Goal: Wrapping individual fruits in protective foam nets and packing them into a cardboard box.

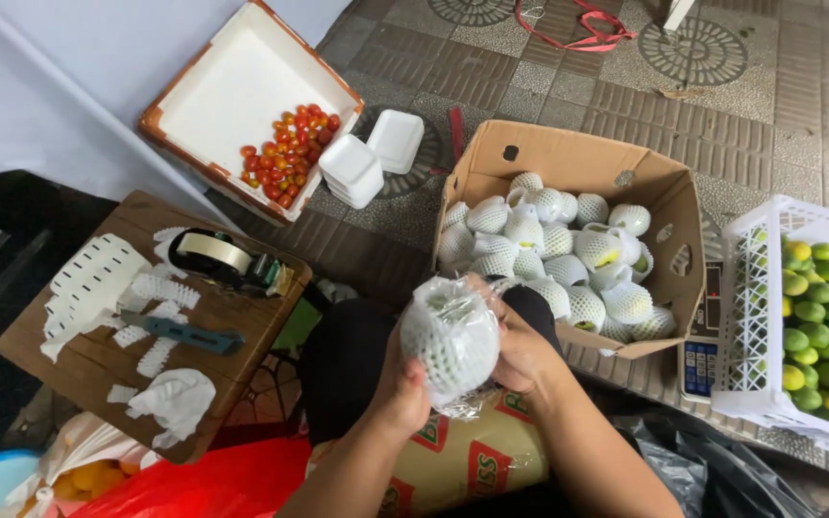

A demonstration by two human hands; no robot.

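We hold a wrapped fruit (450, 338), round and sleeved in white foam net with clear film over it, above our lap near the frame's centre. Our left hand (402, 384) cups it from seven o'clock, fingers curled against the wrap; our right hand (522, 350) clasps it from three o'clock, thumb and fingers pressed on the film.

At one o'clock from the fruit sits an open cardboard box (568, 158) filled with similar net-wrapped fruits. At three o'clock, well apart, a white plastic crate (750, 317) holds green fruits. At nine o'clock a small wooden table (88, 360) carries a tape dispenser (218, 257), a cutter (184, 334) and loose foam nets. At eleven o'clock a foam box (223, 91) contains cherry tomatoes (288, 155).
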